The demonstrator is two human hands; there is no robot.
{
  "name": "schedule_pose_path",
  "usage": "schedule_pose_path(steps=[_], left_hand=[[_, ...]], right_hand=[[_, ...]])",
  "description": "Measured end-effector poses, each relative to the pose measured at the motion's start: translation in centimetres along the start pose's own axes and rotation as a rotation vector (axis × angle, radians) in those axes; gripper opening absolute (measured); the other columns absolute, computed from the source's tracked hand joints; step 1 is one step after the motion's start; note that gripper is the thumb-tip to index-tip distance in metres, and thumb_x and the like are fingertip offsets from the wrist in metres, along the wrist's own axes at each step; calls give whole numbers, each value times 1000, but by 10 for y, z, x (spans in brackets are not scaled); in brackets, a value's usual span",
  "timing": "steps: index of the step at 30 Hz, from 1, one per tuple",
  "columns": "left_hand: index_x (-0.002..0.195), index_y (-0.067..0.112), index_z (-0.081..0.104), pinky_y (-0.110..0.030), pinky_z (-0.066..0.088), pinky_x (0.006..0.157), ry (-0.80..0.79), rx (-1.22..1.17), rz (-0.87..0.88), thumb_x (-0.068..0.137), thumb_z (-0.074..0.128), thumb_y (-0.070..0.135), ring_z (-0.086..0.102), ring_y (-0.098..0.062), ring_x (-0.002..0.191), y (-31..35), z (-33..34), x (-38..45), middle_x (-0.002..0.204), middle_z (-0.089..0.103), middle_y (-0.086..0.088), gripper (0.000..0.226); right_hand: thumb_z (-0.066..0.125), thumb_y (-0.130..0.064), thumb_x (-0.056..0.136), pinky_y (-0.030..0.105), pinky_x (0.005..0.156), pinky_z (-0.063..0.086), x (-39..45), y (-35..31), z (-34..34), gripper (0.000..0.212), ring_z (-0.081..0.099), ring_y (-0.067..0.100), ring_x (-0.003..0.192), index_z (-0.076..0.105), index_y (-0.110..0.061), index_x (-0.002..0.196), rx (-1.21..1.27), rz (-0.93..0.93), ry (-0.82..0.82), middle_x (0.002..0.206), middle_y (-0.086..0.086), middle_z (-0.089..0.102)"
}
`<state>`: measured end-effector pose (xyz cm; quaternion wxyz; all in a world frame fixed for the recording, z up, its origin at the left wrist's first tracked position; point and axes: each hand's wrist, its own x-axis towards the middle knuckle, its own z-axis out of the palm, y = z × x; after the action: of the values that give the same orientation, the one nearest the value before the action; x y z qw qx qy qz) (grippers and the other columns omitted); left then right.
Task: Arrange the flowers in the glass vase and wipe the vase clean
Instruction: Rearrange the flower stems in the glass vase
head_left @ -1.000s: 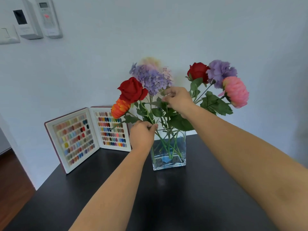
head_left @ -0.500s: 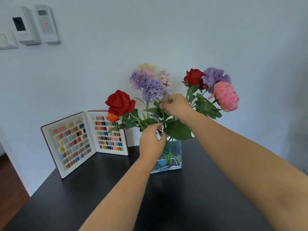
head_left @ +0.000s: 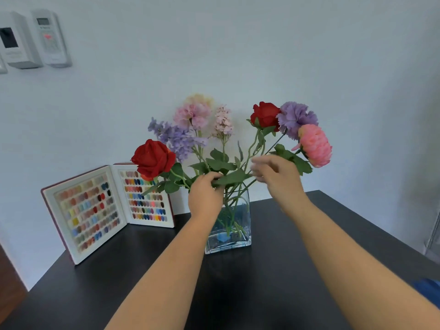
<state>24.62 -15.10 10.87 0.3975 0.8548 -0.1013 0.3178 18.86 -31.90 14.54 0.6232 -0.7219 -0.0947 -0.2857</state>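
A square glass vase (head_left: 234, 241) stands on the black table (head_left: 262, 282) and holds several flowers. A red rose (head_left: 153, 158) leans left. Lavender sprigs (head_left: 175, 138), a pink carnation (head_left: 192, 114) and a pale pink sprig (head_left: 223, 121) rise in the middle. A second red rose (head_left: 265, 115), a purple carnation (head_left: 296, 117) and a pink dahlia (head_left: 314, 145) lean right. My left hand (head_left: 206, 195) grips the green stems just above the vase's rim. My right hand (head_left: 277, 175) hovers blurred beside the right stems, fingers apart, holding nothing.
An open case of coloured nail samples (head_left: 104, 208) stands at the back left against the white wall. Wall-mounted control units (head_left: 33, 39) hang at the upper left. The table's left edge drops to a wooden floor (head_left: 9, 298).
My right hand has let go of the middle stems and moved to the right, opening. The left hand stays at the stems. The left red rose has risen and the flowers have spread apart.
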Motion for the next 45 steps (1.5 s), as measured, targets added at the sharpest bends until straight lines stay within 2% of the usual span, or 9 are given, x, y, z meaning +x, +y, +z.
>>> schedule_pose_path(steps=[4,7,9,13,21,27,33,37,45], left_hand=[[97,23,73,-9,37,50,63,-106,-60,90,68,31,57,-1,61,-6,-10,9,79,68,10,12],[93,23,74,-5,38,50,80,-128,-73,89,69,32,57,0,60,-9,-15,8,74,66,11,11],[90,23,74,-5,38,50,91,-120,-81,88,70,29,57,2,62,-11,-17,7,75,66,13,7],[88,23,76,-7,36,47,50,-64,-85,87,69,25,56,1,60,-11,-19,4,70,64,14,7],[85,34,64,-1,36,59,16,-183,-79,89,68,27,54,6,73,0,-22,12,82,62,19,9],[112,27,72,-11,40,68,-87,-238,48,93,63,16,54,-4,76,3,-19,20,91,62,12,24],[118,20,69,-18,39,55,-89,-276,-100,96,59,26,51,-4,61,7,-22,32,98,69,-2,25],[90,13,68,-29,40,62,15,-155,-36,98,55,25,56,-19,70,12,-33,38,85,65,-14,20],[104,4,69,-33,46,68,127,14,-31,100,51,23,63,-30,80,12,-46,38,91,67,-16,27]], right_hand=[[50,-12,85,32,67,54,-28,41,-17,29,64,13,71,71,-27,71,-58,210,155,73,-4,71],[58,-26,85,34,77,49,-20,58,-14,23,60,15,87,67,-24,106,-79,377,56,94,-4,66],[65,-42,81,36,86,43,-8,59,-5,52,55,17,106,55,-20,127,-105,438,-64,116,-6,59],[71,-44,80,32,92,34,19,56,23,66,46,14,114,51,-12,134,15,469,-120,137,-9,45],[82,-29,73,24,76,39,46,58,46,57,56,2,84,55,-15,121,274,456,51,101,-2,63],[86,-22,63,31,80,53,68,59,57,51,67,22,90,63,-6,106,207,448,156,98,9,69],[77,-24,67,28,66,54,69,63,51,15,67,20,75,65,-18,74,-9,339,168,73,1,69],[69,-21,75,33,71,53,71,64,42,15,66,23,77,71,-9,84,-135,282,131,81,9,72],[64,-22,83,47,75,58,77,53,38,22,66,35,83,65,-3,94,-232,199,106,86,17,68]])
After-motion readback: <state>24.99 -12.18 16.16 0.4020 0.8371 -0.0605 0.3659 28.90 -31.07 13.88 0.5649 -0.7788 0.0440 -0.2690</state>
